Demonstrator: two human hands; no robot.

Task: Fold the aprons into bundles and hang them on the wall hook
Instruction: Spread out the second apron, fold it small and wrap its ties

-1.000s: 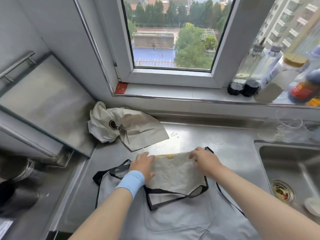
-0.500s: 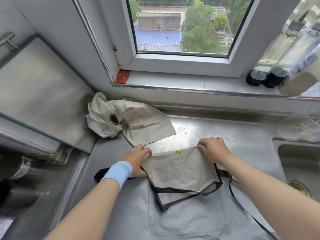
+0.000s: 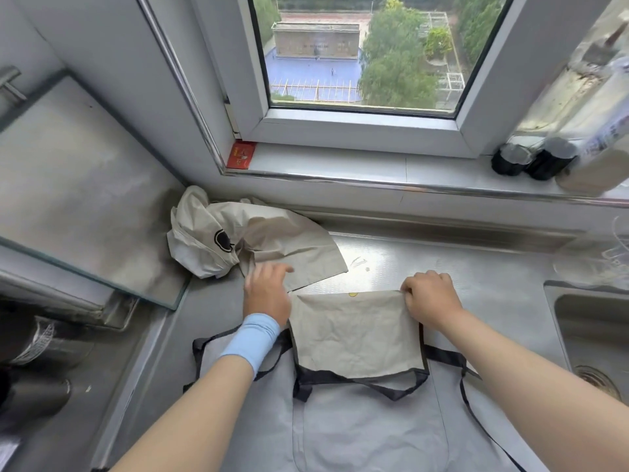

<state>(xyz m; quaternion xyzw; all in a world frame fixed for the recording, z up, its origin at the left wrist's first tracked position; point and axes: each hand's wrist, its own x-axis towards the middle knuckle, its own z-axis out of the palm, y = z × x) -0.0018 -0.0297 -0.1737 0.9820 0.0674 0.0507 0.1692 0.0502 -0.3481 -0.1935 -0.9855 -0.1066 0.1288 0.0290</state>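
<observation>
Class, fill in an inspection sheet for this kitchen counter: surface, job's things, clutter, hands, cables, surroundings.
Surface: steel counter, aprons lying on it.
Job's things: grey apron lying flat, top folded down showing beige; crumpled beige apron in the back corner.
Clutter: red box and bottles on the sill.
Hands: left hand open over the crumpled apron's edge; right hand pinches the fold's corner.
Cables: nothing seen.
Surroundings: window ahead, sink at right.
</observation>
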